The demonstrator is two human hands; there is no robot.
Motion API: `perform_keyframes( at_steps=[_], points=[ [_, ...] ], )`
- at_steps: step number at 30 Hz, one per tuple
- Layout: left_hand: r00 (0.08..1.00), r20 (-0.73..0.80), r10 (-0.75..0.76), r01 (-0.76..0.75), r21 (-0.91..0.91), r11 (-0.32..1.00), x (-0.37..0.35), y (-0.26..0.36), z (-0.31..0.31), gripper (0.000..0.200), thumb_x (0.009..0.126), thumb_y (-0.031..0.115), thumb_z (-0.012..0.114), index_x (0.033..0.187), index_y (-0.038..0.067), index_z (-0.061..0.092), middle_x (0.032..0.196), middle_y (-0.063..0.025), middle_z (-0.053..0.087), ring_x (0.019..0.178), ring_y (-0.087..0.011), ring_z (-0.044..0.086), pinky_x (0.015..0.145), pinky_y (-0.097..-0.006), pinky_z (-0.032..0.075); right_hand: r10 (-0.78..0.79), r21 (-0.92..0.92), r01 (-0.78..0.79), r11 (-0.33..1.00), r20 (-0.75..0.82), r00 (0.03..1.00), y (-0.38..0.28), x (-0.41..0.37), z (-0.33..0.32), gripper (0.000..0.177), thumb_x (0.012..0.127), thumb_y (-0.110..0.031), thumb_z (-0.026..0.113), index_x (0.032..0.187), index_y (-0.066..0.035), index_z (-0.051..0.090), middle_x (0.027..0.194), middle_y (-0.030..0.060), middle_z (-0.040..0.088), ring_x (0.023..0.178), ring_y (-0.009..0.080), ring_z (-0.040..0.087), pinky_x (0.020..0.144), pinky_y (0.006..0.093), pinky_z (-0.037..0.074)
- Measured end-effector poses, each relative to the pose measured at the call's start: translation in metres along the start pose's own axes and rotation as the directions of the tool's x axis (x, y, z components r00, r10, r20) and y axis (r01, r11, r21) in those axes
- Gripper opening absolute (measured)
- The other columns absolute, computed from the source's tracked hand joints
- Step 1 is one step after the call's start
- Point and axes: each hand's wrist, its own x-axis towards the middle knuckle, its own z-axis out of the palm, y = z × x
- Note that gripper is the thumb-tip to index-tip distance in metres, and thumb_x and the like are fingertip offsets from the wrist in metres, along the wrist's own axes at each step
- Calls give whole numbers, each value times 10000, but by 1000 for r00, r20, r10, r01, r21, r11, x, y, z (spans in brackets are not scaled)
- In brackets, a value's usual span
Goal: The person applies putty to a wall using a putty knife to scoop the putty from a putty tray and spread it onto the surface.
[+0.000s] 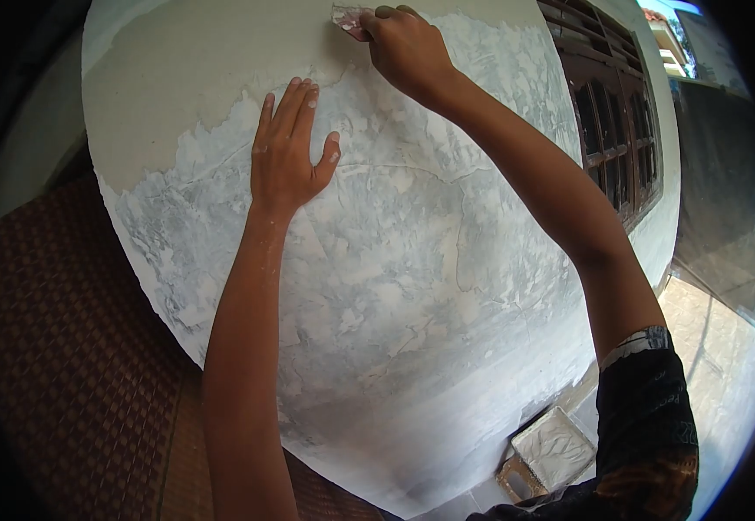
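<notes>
A wall point(412, 286) fills the middle of the view, coated in patchy white and grey filler, with a plain beige area at the top left. My left hand point(289, 156) lies flat on it, fingers stretched upward and specked with white. Higher up and to the right, my right hand point(408, 54) grips a small putty knife point(348, 21). White filler is smeared on its blade, which is at the wall near the upper edge of the coated area. My fingers cover its handle.
Low on the right, a square container point(554, 447) of whitish paste sits close to my right sleeve. A brown wooden window point(612, 122) with bars is set in the wall at right. Brown woven matting point(73, 339) covers the left side. Sunlit floor point(716, 347) shows at far right.
</notes>
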Motion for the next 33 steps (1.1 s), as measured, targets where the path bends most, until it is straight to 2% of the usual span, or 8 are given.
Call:
perform_keyframes(
  at_steps=[5, 8, 13, 16, 21, 27, 29, 33],
  points=[
    [999, -32, -5, 6, 20, 1000, -3, -3, -2, 565, 861, 199, 574, 1373, -30, 507, 1441, -167, 514, 1388, -316, 436, 1175, -518, 275, -109, 38, 105, 994, 105, 988, -5, -26, 18, 128, 841, -88, 641, 914, -81, 746, 947, 102, 705, 941, 303, 665, 694, 406, 576],
    [1000, -6, -6, 6, 9, 1000, -11, -5, -9, 563, 865, 200, 571, 1374, -32, 506, 1444, -172, 509, 1392, -319, 430, 1174, -521, 276, -27, 43, 18, 999, 212, 977, -36, -65, -10, 115, 843, -84, 637, 893, -69, 740, 956, 110, 697, 957, 292, 665, 713, 408, 581],
    [1000, -15, -4, 3, -10, 1000, -15, -13, -16, 566, 872, 199, 567, 1384, -33, 496, 1450, -176, 500, 1396, -323, 423, 1170, -526, 280, -4, -48, 7, 999, 59, 998, -21, -2, -3, 181, 820, -6, 601, 925, -61, 737, 968, 87, 699, 933, 296, 658, 710, 399, 581],
    [1000, -25, -12, 11, -20, 1000, -18, -15, -19, 561, 877, 199, 562, 1383, -34, 497, 1443, -178, 506, 1395, -325, 424, 1169, -528, 281, -62, -95, 74, 993, 132, 989, -10, 1, 26, 194, 821, -5, 601, 933, -75, 743, 990, 84, 697, 956, 287, 654, 725, 398, 580],
    [998, -56, -27, 25, -40, 999, -24, -20, -23, 544, 892, 211, 546, 1375, -35, 507, 1434, -183, 516, 1392, -326, 429, 1171, -525, 280, -24, -43, 35, 998, 228, 973, -57, -61, -5, 116, 856, -68, 621, 902, -70, 728, 971, 93, 692, 949, 277, 655, 720, 413, 575],
    [998, -58, -1, -2, -39, 999, -24, -19, -20, 524, 909, 227, 530, 1361, -37, 518, 1428, -185, 521, 1387, -326, 436, 1169, -526, 283, 8, -68, -7, 998, 20, 1000, -30, 2, 9, 113, 862, -64, 614, 914, -39, 711, 946, 103, 691, 927, 315, 650, 709, 415, 573],
    [997, -78, -9, 5, -54, 999, -24, -20, -20, 521, 911, 230, 529, 1360, -35, 520, 1423, -186, 524, 1389, -326, 433, 1168, -528, 284, -48, -39, 53, 998, 121, 992, -29, 2, 17, 149, 920, -139, 592, 961, -42, 697, 930, 102, 691, 885, 319, 647, 741, 441, 553],
    [997, -77, 6, -10, -50, 999, -25, -18, -22, 522, 913, 234, 525, 1360, -35, 520, 1420, -187, 526, 1389, -326, 432, 1168, -528, 286, 27, -36, -18, 999, 251, 968, -78, -61, -11, 118, 834, -33, 633, 903, -56, 726, 963, 84, 682, 967, 297, 640, 720, 408, 577]
  ],
)
